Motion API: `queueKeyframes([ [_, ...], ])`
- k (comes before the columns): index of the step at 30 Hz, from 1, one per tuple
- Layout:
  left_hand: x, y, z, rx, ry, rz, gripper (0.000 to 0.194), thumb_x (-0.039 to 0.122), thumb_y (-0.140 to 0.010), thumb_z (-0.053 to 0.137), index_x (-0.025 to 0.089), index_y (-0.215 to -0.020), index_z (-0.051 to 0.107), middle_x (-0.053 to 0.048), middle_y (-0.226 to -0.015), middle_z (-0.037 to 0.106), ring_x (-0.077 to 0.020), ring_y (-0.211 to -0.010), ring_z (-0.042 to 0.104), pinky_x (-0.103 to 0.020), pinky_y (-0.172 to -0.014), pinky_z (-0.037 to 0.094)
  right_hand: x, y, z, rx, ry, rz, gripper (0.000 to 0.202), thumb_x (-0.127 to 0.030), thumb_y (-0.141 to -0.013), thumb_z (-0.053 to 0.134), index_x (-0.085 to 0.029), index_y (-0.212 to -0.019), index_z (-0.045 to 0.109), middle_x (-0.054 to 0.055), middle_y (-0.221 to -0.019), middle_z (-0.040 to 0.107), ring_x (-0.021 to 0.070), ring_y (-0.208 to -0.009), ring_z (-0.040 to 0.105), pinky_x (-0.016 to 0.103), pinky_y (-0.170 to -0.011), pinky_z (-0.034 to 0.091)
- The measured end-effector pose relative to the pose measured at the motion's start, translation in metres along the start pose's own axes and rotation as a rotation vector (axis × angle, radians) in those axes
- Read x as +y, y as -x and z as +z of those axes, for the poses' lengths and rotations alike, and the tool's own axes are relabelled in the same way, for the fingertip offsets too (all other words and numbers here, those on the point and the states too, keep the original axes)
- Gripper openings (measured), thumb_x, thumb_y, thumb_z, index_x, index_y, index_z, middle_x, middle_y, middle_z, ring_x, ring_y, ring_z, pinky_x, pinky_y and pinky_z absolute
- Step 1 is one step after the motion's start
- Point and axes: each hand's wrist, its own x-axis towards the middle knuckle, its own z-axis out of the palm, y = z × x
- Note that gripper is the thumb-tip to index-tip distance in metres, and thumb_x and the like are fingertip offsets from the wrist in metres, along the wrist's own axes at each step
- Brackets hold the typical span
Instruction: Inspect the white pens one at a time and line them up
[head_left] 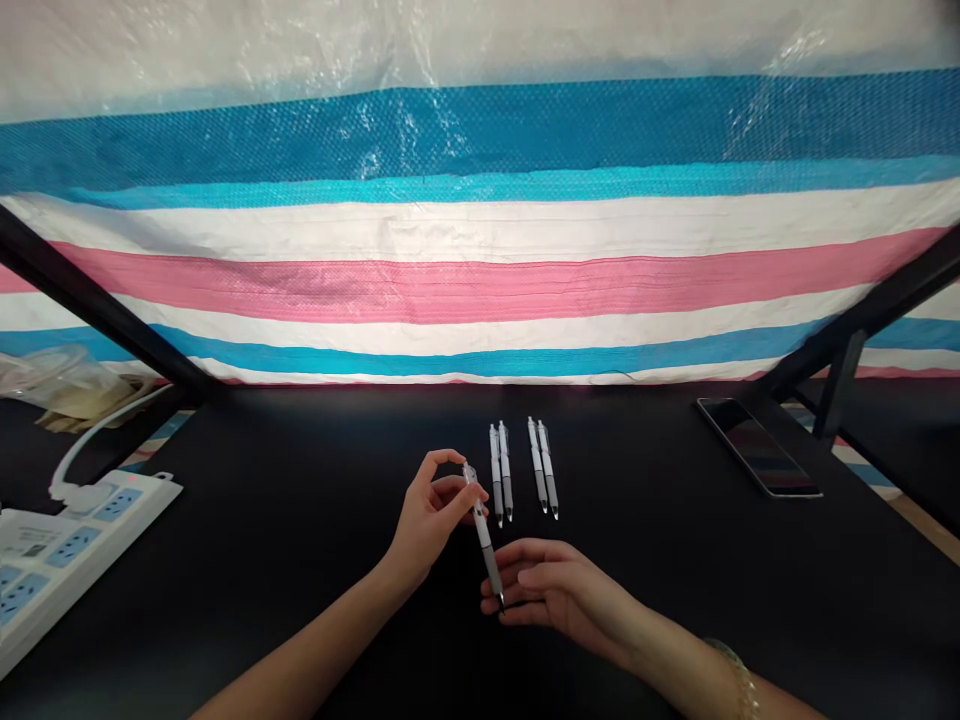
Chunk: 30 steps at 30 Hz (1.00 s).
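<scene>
A white retractable pen with a grey grip (484, 537) slants over the black table, clip end up and metal tip down. My left hand (431, 515) pinches its upper part between thumb and fingers, with the index finger bent over the top by the push button. Around the lower end is my right hand (562, 595), its fingers spread behind the grip and tip and its thumb apart from the pen. Whether those fingers touch the pen is hard to see. Just beyond lie a left pair of similar pens (504, 470) and a right pair (541, 465), tips toward me.
A dark smartphone (761, 450) lies at the right. On the left sits a white power strip (82, 550) with a plugged-in cable, and a plastic bag (67, 380) beyond it. Black frame bars (112, 310) flank the table (337, 440); a striped sheet (480, 290) hangs behind.
</scene>
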Motion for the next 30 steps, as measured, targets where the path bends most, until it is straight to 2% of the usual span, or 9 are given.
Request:
queueKeyframes([
  [8, -0.001, 0.000, 0.000, 0.004, 0.025, 0.008, 0.032, 0.031, -0.083, 0.065, 0.025, -0.104, 0.043, 0.000, -0.076, 0.068, -0.0142, -0.066, 0.064, -0.028, -0.064, 0.055, 0.001, 0.001, 0.000, 0.004, -0.019, 0.000, 0.031, -0.015, -0.075, 0.062, -0.007, -0.104, 0.063, 0.018, -0.103, 0.068, 0.0299, -0.100, 0.066, 0.041, -0.090, 0.045],
  [13, 0.009, -0.004, 0.000, 0.021, -0.034, 0.023, 0.031, 0.032, -0.082, 0.065, 0.024, -0.102, 0.043, 0.000, -0.075, 0.068, -0.0147, -0.067, 0.064, -0.028, -0.065, 0.055, 0.002, 0.001, 0.000, 0.010, -0.024, -0.003, 0.028, -0.018, -0.074, 0.064, -0.008, -0.100, 0.062, 0.017, -0.099, 0.070, 0.0293, -0.098, 0.066, 0.040, -0.089, 0.046],
  [18, 0.019, -0.029, -0.003, 0.059, -0.181, 0.143, 0.036, 0.035, -0.082, 0.064, 0.024, -0.109, 0.043, 0.001, -0.075, 0.067, -0.0171, -0.073, 0.065, -0.026, -0.060, 0.055, -0.001, 0.002, 0.001, 0.031, -0.034, -0.003, 0.034, -0.021, -0.075, 0.065, -0.010, -0.107, 0.059, 0.015, -0.097, 0.070, 0.0284, -0.097, 0.067, 0.041, -0.089, 0.046],
  [21, 0.017, -0.050, -0.004, 0.045, -0.303, 0.210, 0.035, 0.036, -0.080, 0.063, 0.022, -0.108, 0.046, 0.000, -0.078, 0.066, -0.0166, -0.070, 0.064, -0.026, -0.056, 0.056, -0.002, 0.002, 0.002, 0.034, -0.042, 0.008, 0.035, -0.022, -0.075, 0.066, -0.010, -0.106, 0.059, 0.015, -0.096, 0.070, 0.0286, -0.096, 0.067, 0.041, -0.090, 0.046],
  [24, 0.008, -0.064, -0.005, 0.051, -0.420, 0.219, 0.032, 0.037, -0.080, 0.062, 0.020, -0.106, 0.054, -0.007, -0.103, 0.062, -0.0162, -0.072, 0.065, -0.027, -0.054, 0.058, -0.002, 0.002, 0.003, 0.028, -0.024, 0.007, 0.032, -0.023, -0.075, 0.065, -0.010, -0.104, 0.060, 0.014, -0.094, 0.069, 0.0279, -0.094, 0.068, 0.042, -0.089, 0.046],
  [27, 0.001, -0.060, -0.007, 0.067, -0.425, 0.184, 0.038, 0.034, -0.080, 0.060, 0.020, -0.115, 0.053, -0.012, -0.126, 0.051, -0.0174, -0.082, 0.066, -0.033, -0.063, 0.061, -0.006, 0.002, 0.004, 0.023, 0.104, -0.029, 0.027, -0.027, -0.077, 0.063, -0.011, -0.099, 0.061, 0.011, -0.091, 0.069, 0.0235, -0.086, 0.068, 0.039, -0.084, 0.048],
  [30, 0.001, -0.041, -0.009, 0.005, -0.425, 0.141, 0.041, 0.029, -0.082, 0.058, 0.022, -0.122, 0.050, -0.012, -0.130, 0.050, -0.0175, -0.083, 0.067, -0.036, -0.069, 0.061, -0.015, 0.004, 0.002, 0.136, 0.556, -0.269, 0.017, -0.025, -0.081, 0.055, -0.015, -0.092, 0.063, 0.008, -0.086, 0.069, 0.0190, -0.080, 0.066, 0.034, -0.076, 0.051],
])
